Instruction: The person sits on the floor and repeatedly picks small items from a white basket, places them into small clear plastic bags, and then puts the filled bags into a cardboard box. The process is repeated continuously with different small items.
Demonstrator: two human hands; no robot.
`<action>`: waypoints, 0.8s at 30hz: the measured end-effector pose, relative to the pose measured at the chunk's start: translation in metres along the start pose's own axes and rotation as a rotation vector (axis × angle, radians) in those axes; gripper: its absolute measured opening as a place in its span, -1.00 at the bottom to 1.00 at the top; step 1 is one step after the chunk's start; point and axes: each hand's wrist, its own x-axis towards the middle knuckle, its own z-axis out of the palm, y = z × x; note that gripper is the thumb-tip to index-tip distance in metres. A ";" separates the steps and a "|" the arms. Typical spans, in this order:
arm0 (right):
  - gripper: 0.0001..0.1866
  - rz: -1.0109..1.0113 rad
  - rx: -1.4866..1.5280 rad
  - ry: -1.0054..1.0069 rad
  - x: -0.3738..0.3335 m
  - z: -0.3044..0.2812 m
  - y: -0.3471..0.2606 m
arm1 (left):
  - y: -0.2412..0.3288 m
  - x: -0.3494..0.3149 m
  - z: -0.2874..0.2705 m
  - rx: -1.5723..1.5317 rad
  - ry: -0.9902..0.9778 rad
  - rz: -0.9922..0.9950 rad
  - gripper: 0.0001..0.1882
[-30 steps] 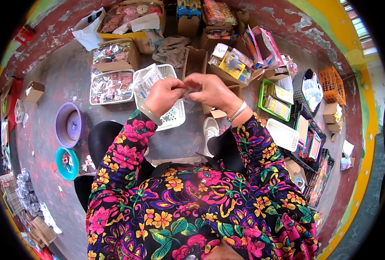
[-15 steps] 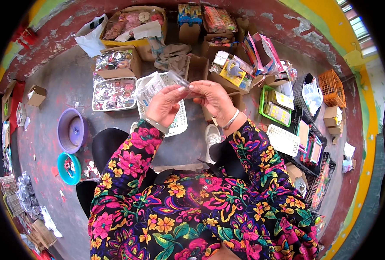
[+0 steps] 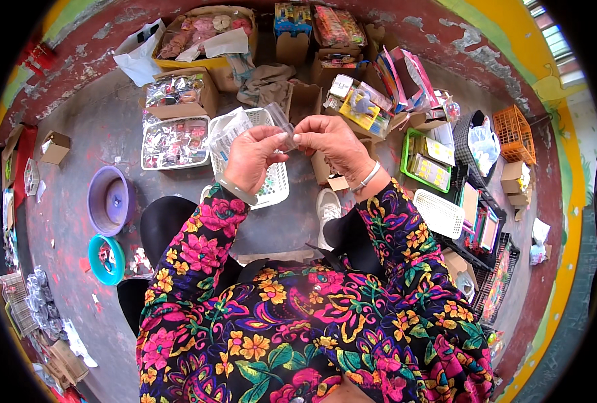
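Observation:
My left hand (image 3: 254,158) and my right hand (image 3: 328,141) meet in front of me, both pinching a small clear plastic packet (image 3: 283,124) between thumbs and fingers. More clear plastic packets (image 3: 226,134) stick out behind my left hand. Below the hands lies a white plastic basket (image 3: 271,181) on the grey floor. Both wrists wear bracelets, and my sleeves are a bright flower print.
A white tray of wrapped small items (image 3: 175,142) and a cardboard box of the same (image 3: 177,91) sit at the left. A purple bowl (image 3: 109,200) and a teal bowl (image 3: 105,258) lie further left. Boxes, a green tray (image 3: 424,164), an orange crate (image 3: 513,134) crowd the right.
Both hands have stayed together, working the packet. The view has tilted slightly, so hands and floor items sit a little lower and to the right in the picture.

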 end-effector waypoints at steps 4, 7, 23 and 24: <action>-0.88 -0.014 -0.075 0.007 -0.001 -0.002 -0.004 | -0.001 0.000 0.003 0.008 -0.021 0.021 -0.92; -0.88 -0.031 -0.207 0.021 -0.003 0.000 -0.009 | -0.001 0.001 0.002 0.078 -0.021 0.028 -0.92; -0.91 -0.163 -0.418 -0.072 0.004 -0.002 0.003 | -0.004 0.005 -0.004 0.322 -0.043 0.099 -0.92; -0.90 -0.162 -0.406 -0.063 0.005 -0.003 0.004 | -0.005 0.006 -0.005 0.337 -0.034 0.107 -0.92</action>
